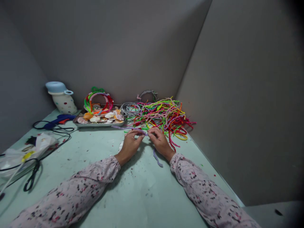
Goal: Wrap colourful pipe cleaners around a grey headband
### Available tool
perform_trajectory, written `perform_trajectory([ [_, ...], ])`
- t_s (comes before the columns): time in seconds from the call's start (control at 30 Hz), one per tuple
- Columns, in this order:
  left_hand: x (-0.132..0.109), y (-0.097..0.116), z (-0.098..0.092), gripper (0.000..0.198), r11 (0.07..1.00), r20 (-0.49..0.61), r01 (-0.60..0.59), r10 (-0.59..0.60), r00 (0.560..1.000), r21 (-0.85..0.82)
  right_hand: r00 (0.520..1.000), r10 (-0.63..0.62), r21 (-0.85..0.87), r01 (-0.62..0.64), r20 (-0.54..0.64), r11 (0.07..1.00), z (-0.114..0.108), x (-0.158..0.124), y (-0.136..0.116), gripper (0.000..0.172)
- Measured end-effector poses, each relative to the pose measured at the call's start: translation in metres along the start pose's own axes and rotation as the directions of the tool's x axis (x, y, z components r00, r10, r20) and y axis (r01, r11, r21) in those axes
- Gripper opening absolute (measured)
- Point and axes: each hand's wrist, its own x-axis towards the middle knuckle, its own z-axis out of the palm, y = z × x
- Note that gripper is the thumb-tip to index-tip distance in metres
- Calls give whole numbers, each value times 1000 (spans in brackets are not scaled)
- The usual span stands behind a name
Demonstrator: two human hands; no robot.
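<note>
My left hand (130, 144) and my right hand (160, 141) meet over the pale green table (142, 196), both pinched on a lilac pipe cleaner (140, 130). One end of it reaches left toward the tray, the other end hangs down below my right hand. Both sleeves are pink with a dark floral print. Just behind my hands lies a heap of coloured pipe cleaners (163, 115).
A metal tray (98, 124) of seashells with wrapped hoops (98, 99) sits at the back. Beside it are grey wire coils (130, 108), a blue glue gun (59, 120) with black cable, a white dotted jug (62, 99), a plastic bag (26, 152) and black scissors (32, 179). Grey walls close in all round.
</note>
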Motion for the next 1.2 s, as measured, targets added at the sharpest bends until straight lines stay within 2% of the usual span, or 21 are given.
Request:
perform_trajectory([
  [0.1, 0, 2, 0, 15, 999, 5, 36, -36, 999, -18, 1000, 7, -5, -7, 0, 1000, 0, 0, 1, 10],
  [0.23, -1, 3, 0, 15, 1000, 5, 0, 0, 1000, -31, 1000, 12, -5, -12, 0, 1000, 0, 0, 2, 10],
  [0.57, -1, -12, 2, 15, 987, -10, -92, 94, 995, 135, 1000, 10, -2, -10, 14, 1000, 0, 0, 1, 10],
  [0.73, -1, -6, 1, 15, 983, -12, -83, 87, 996, 165, 1000, 20, -5, -20, 5, 1000, 0, 0, 1, 11],
  [0.93, -3, -1, 1, 14, 995, -27, -91, 92, 995, 39, 1000, 21, -2, -21, 8, 1000, 0, 0, 1, 11],
  [1.2, -4, 3, -3, 14, 983, 4, -98, 99, 995, 156, 1000, 18, 2, -18, 13, 1000, 0, 0, 2, 12],
])
